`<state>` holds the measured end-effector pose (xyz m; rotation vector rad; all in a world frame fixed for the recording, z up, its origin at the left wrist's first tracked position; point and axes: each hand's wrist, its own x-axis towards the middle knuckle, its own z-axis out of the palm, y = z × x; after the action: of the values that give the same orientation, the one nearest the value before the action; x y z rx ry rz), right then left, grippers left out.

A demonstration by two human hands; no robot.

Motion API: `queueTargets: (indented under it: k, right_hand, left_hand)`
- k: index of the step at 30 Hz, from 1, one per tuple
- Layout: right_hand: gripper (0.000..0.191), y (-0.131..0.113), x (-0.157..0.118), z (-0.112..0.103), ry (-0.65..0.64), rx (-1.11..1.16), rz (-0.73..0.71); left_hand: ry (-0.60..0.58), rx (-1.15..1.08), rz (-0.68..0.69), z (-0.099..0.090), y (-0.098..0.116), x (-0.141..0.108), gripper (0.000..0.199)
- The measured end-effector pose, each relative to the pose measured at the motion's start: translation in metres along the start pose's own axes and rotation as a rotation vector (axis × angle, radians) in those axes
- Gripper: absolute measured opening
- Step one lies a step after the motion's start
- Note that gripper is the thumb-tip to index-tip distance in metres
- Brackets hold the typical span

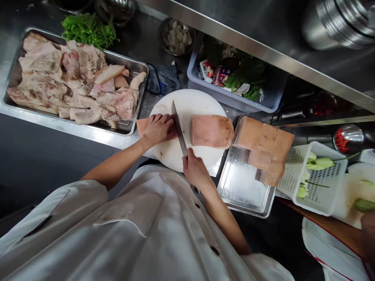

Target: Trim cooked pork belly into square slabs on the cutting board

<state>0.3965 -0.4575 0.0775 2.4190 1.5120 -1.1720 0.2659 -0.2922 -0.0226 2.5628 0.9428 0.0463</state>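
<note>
My right hand (pixel 197 168) grips the handle of a kitchen knife (pixel 179 128), its blade pointing away from me over a round white cutting board (pixel 205 156). My left hand (pixel 159 128) lies on top of a slab of pork (pixel 142 125), fingers bent over it close to the left face of the blade. Most of that slab is hidden under the hand, and its left end sticks out past the board. Right of the knife, a separate block of pork (pixel 211 131) rests skin up, reaching over the board's right edge.
On the left, a metal tray (pixel 125 130) holds cooked meat pieces beside lettuce (pixel 89 30). Another tray (pixel 241 187) at right carries pork blocks. Behind stand a blue bin (pixel 231 99) of scraps and a bowl (pixel 176 37). A metal shelf (pixel 263 60) overhangs; a co-worker stands right of a white basket (pixel 318 195).
</note>
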Motion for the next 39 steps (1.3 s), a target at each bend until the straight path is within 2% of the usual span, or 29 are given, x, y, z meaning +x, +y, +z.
queueTargets:
  k: [2,4,9,10,12,14,16,18,21,23,25,28,30,31,33,35,39]
  right_hand:
    - [0.032,-0.009,0.022,-0.004,0.052,0.012,-0.044]
    - [0.034,-0.013,0.031,-0.007,0.078,0.019,-0.062]
    - [0.026,0.0,-0.016,0.001,-0.055,-0.008,0.039]
    - [0.025,0.001,-0.018,0.003,-0.07,-0.013,0.047]
    - [0.028,-0.003,-0.003,0.004,-0.036,-0.012,0.028]
    - [0.033,-0.011,0.026,0.003,0.053,0.006,-0.024]
    - [0.035,-0.015,0.042,0.004,0.114,0.024,-0.055]
    - [0.034,-0.009,0.03,0.011,0.083,0.022,-0.032]
    - [0.029,0.008,-0.013,0.031,-0.032,0.009,0.045]
    - [0.028,0.013,-0.021,0.043,-0.033,0.008,0.064]
    - [0.031,0.01,0.002,0.051,0.037,0.013,0.041]
    - [0.041,0.003,0.062,0.051,0.178,0.059,-0.06]
    - [0.042,0.008,0.089,0.047,0.265,0.115,-0.125]
    - [0.04,0.014,0.092,0.046,0.309,0.149,-0.147]
    - [0.034,0.032,0.08,0.049,0.406,0.23,-0.179]
    - [0.028,0.052,0.05,0.058,0.494,0.32,-0.198]
    - [0.023,0.083,-0.014,0.083,0.6,0.461,-0.148]
  left_hand:
    - [0.008,-0.006,-0.021,0.0,0.001,0.001,0.051]
    - [0.008,-0.003,-0.04,-0.001,0.003,0.001,0.05]
    - [-0.008,0.014,-0.03,-0.004,0.009,-0.002,0.048]
    - [-0.007,0.014,-0.023,-0.004,0.009,-0.002,0.048]
    - [-0.014,0.013,-0.01,-0.004,0.009,-0.002,0.049]
    - [-0.022,0.013,-0.009,-0.003,0.007,-0.001,0.049]
    - [-0.02,0.016,-0.016,-0.002,0.005,0.0,0.049]
    - [-0.004,0.019,-0.031,-0.001,0.004,0.001,0.05]
    - [0.003,0.017,-0.049,0.002,0.006,0.0,0.05]
    - [-0.002,0.021,-0.057,0.001,0.009,0.0,0.049]
    - [-0.02,0.039,-0.068,-0.002,0.01,0.0,0.048]
    - [-0.106,0.051,-0.109,-0.017,-0.003,0.004,0.061]
    - [-0.229,0.033,-0.154,-0.032,-0.023,0.012,0.076]
    - [-0.312,0.029,-0.172,-0.039,-0.034,0.018,0.081]
    - [-0.482,0.04,-0.176,-0.052,-0.056,0.031,0.082]
    - [-0.59,0.044,-0.162,-0.057,-0.07,0.042,0.077]
    - [-0.609,-0.071,-0.255,-0.048,-0.075,0.04,0.077]
